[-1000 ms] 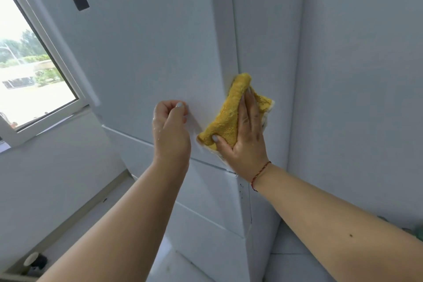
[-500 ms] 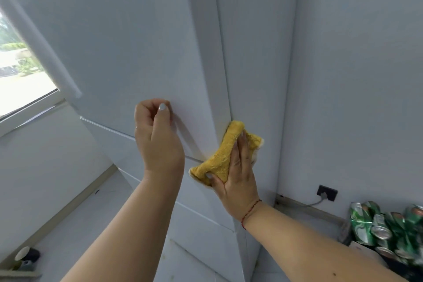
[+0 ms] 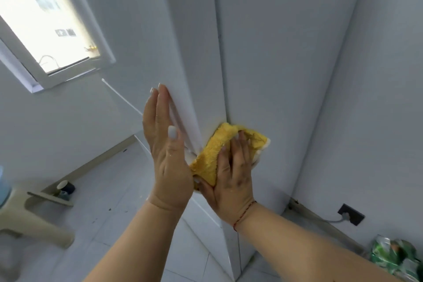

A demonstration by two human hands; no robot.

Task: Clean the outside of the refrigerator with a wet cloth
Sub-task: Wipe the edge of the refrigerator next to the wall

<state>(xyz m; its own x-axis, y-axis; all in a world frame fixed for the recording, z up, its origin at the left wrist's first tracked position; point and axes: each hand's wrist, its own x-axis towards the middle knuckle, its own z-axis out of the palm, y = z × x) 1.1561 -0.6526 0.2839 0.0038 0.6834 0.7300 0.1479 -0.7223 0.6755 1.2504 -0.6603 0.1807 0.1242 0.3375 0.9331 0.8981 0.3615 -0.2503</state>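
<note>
Two hands are up on the refrigerator (image 3: 274,64), and only one does the wiping. My right hand (image 3: 231,181) lies flat over the yellow cloth (image 3: 212,155), fingers (image 3: 240,151) stretched out and pressing it against the corner where the door edge meets the side panel; nothing is pinched, the cloth is simply trapped under palm and fingers. My left hand (image 3: 167,144) is open too, empty, fingers straight and resting along the front edge of the door, just beside the cloth.

The cloth looks soft and limp, a thick fluffy weave folded over on itself. I judge it light, and if wet, inclined to slide easily on this smooth white panel, so a broad flat palm in the middle of the fold suits it better than a fingertip grip. The panel looks hard, glossy and probably slippery when damp.

Around me: pale floor tiles (image 3: 109,224), a bright window (image 3: 45,18) to the left, a beige plastic stool (image 3: 34,217) low on the left, a dark wall socket (image 3: 351,214) and a heap of green cans (image 3: 396,256) at lower right.
</note>
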